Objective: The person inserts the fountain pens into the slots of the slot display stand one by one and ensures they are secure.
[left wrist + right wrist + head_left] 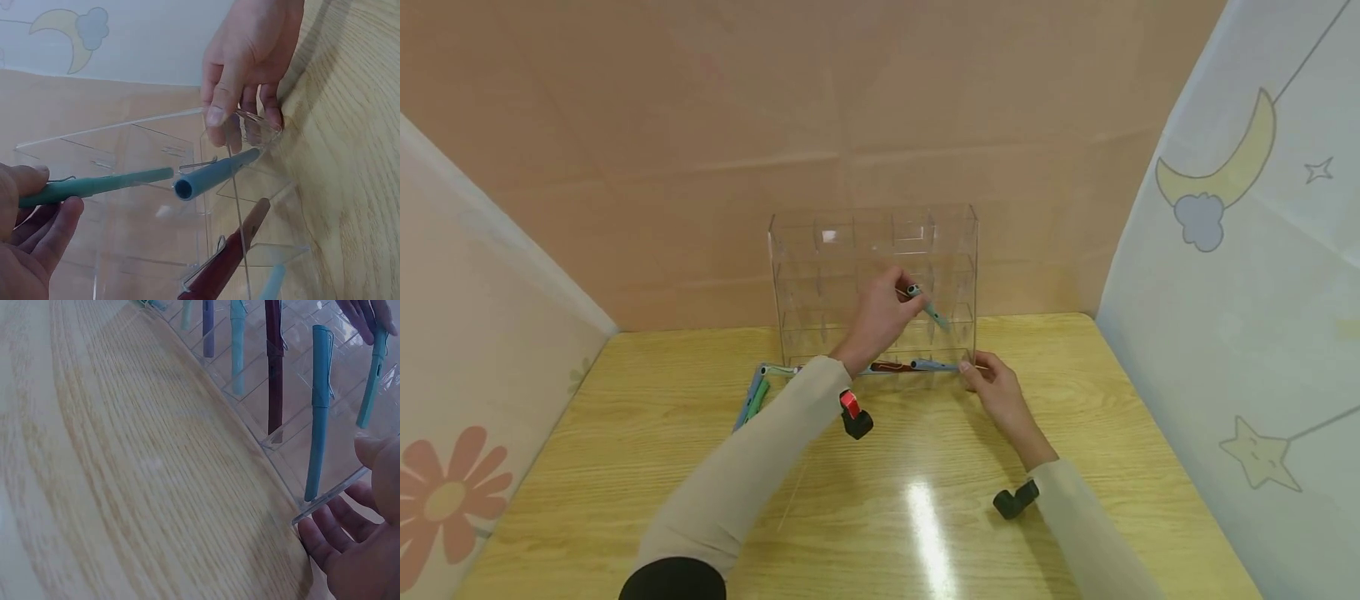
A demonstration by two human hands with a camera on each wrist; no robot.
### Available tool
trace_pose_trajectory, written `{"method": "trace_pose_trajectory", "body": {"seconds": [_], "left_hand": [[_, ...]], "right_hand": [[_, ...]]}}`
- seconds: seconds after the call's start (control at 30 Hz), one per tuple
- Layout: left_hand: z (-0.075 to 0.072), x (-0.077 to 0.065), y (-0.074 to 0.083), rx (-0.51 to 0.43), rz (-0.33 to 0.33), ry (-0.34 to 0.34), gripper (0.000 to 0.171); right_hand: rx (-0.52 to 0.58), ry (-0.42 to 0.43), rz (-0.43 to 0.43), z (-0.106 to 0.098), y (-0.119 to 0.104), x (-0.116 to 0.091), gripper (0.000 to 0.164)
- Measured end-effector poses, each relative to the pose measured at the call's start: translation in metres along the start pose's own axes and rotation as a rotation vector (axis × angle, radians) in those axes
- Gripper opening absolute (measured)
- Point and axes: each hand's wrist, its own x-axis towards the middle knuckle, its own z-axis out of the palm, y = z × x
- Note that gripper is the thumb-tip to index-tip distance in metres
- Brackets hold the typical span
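A clear acrylic rack (976,275) with rows of compartments stands upright at the back of the table. My left hand (880,317) pinches a teal pen (934,312) with a wire clip, held tilted in front of the rack's right side. In the left wrist view the pen (106,184) is apart from the blue pen (206,178). My right hand (998,396) grips the rack's lower right corner, with thumb and fingers on either side of the panel in the right wrist view. The blue pen and a dark red pen (275,375) stand in the bottom row.
Several more pens, among them a purple pen (208,331) and a light teal pen (237,350), stand along the bottom row. Left of the rack, a green pen (758,398) and a blue pen (745,404) are partly hidden by the left sleeve. Fabric walls (1210,292) enclose the table.
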Motion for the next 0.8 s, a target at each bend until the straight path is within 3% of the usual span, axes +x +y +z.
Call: {"method": "trace_pose_trajectory", "body": {"seconds": [0.27,0.8], "left_hand": [[0.013,-0.001,-0.001,0.098,0.025,-0.08,0.016],[0.014,-0.006,-0.008,0.15,0.001,-0.113,0.02]], "right_hand": [[0.001,0.002,-0.002,-0.001,0.0,0.0,0.064],[0.019,-0.012,0.0,0.004,0.002,0.001,0.067]]}}
